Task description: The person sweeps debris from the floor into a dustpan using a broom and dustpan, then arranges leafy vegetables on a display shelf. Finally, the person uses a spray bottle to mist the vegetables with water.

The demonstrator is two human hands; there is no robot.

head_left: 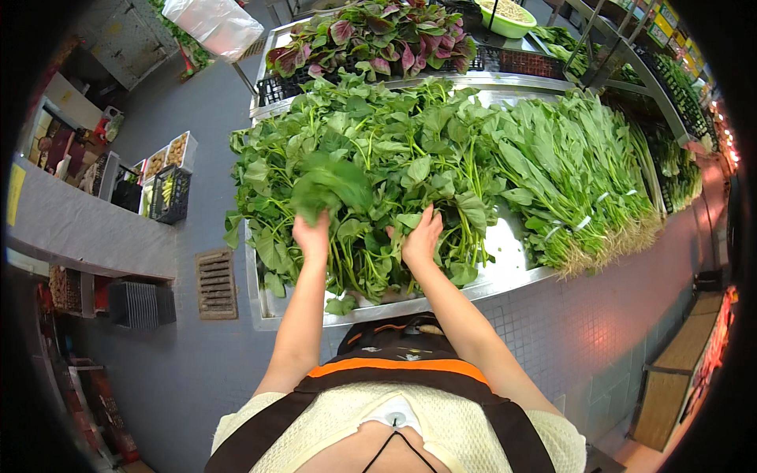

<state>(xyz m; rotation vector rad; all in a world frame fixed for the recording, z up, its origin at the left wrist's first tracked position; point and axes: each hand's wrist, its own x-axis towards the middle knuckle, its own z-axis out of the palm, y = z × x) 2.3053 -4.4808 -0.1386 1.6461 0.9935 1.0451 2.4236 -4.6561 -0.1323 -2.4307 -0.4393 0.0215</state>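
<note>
A large heap of leafy greens [355, 150] with broad leaves and thick pale stems covers the left and middle of a metal display table [505, 272]. My left hand [313, 235] is closed around a bunch of leafy greens [335, 185], whose leaves are smeared by motion, at the heap's near left. To its right, my right hand [422, 239] reaches into the same heap. Its thumb and fingers are apart with leaves between them, and some fingertips are hidden by foliage.
Tied bunches of long-leaved greens [568, 165] with roots lie on the right. Behind the heap are purple-green leaves [378, 39] and a green basin [509, 22]. A plastic bag [213, 27] hangs at the far left. A floor drain [216, 284] lies left of the table, near a black crate [169, 193].
</note>
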